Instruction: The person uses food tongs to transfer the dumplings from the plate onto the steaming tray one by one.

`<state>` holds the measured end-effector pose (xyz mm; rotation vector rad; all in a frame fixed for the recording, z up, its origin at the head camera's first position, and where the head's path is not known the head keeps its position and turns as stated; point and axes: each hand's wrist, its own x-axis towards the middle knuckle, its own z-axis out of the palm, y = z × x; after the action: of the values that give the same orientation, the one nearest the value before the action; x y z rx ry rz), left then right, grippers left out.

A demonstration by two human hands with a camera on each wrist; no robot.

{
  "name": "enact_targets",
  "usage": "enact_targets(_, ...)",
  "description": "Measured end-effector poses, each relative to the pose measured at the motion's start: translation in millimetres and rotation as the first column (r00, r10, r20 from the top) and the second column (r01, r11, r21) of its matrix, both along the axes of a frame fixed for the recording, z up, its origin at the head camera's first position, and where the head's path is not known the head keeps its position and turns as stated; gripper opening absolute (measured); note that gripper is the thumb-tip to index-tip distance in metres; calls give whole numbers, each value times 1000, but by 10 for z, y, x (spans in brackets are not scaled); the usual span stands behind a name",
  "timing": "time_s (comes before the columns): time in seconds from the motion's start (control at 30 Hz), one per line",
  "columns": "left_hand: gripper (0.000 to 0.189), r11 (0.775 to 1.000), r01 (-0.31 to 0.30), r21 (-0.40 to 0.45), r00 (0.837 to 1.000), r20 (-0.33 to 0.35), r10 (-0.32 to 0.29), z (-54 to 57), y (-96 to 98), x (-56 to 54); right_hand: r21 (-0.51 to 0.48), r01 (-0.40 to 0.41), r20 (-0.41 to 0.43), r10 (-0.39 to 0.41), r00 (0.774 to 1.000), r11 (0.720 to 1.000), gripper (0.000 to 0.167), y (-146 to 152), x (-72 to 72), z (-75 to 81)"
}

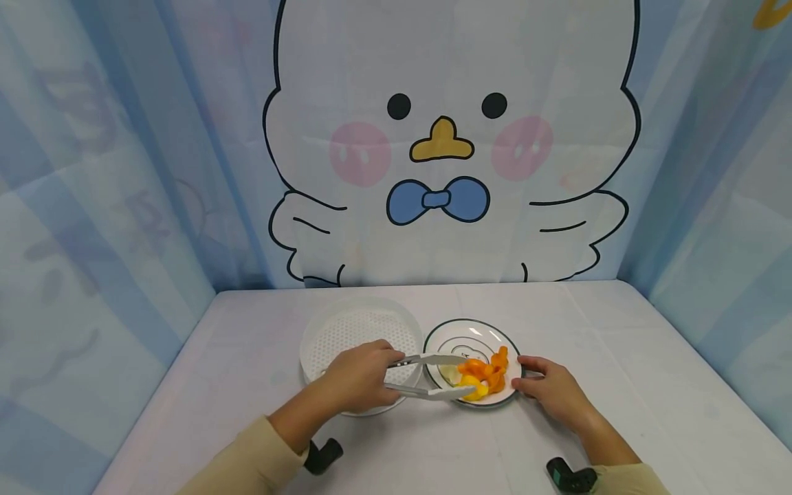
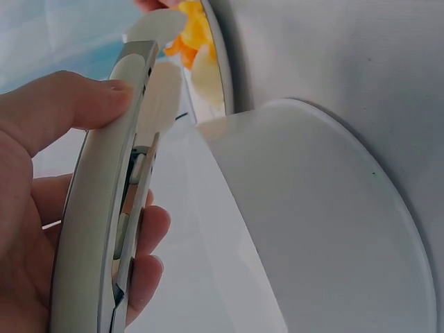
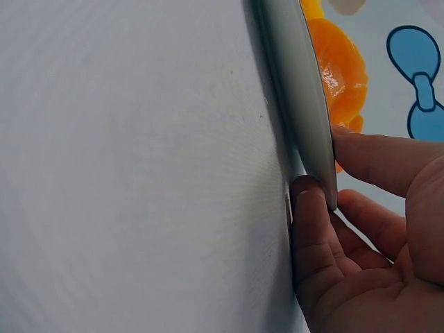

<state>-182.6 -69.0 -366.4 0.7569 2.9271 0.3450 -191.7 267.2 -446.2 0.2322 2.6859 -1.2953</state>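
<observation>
Nearest: beige sleeves [image 1: 247, 457], with a black wrist device [image 1: 324, 456] on the left and another black unit [image 1: 569, 476] on the right. Left hand [image 1: 365, 375] over the near part of the round tray: grip curled round the tongs [image 1: 433, 394], thumb on the outer face, fingers wrapping the other side. Right hand [image 1: 552, 393]: grip pinching the plate's right edge, thumb on top, fingertips underneath. Plate [image 1: 447, 338] sits between the hands, dark line round its rim; can't tell if that edge is raised. Tong arms are spread, tips over the plate at the food; contact unclear. On the plate: orange pieces [image 1: 498, 375], a yellow piece [image 1: 473, 386], a pale slice [image 1: 450, 375] left of them. Round tray [image 1: 353, 320], white, dimpled base, just left of the plate. Both on the white-covered worktop [image 1: 247, 385]. Behind: blue curtain backdrop [image 1: 445, 69], cartoon face, blue bow tie.
</observation>
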Motion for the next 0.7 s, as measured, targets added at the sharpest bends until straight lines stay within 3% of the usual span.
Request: enact_targets(0.7,52,999,33,-8,999,33,-33,-39,132,-89,11,-6,-13,7,1000,1000,67,4,11,0)
